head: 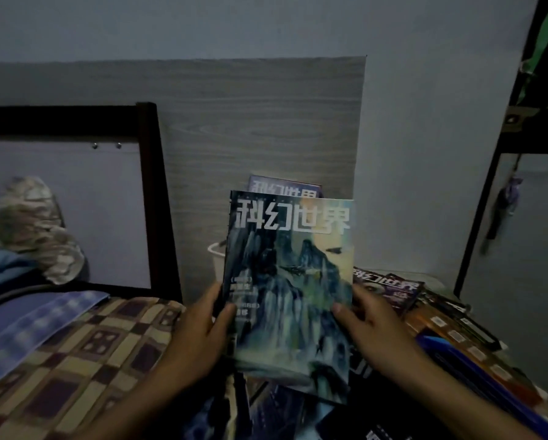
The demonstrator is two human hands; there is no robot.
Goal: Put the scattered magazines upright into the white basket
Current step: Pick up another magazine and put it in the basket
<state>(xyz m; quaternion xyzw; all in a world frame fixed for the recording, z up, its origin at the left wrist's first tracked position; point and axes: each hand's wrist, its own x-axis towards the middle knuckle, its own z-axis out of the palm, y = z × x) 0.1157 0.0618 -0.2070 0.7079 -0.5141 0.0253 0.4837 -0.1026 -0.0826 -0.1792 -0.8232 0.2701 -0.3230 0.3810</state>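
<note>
Both hands' grip point(203, 325) point(366, 325) around magazine point(291, 281)

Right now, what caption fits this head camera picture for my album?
Both hands, left hand and right hand, hold a mountain-cover magazine before the white basket, where another magazine stands.

Dim, bluish cast, soft blur, wide-angle edges
</note>
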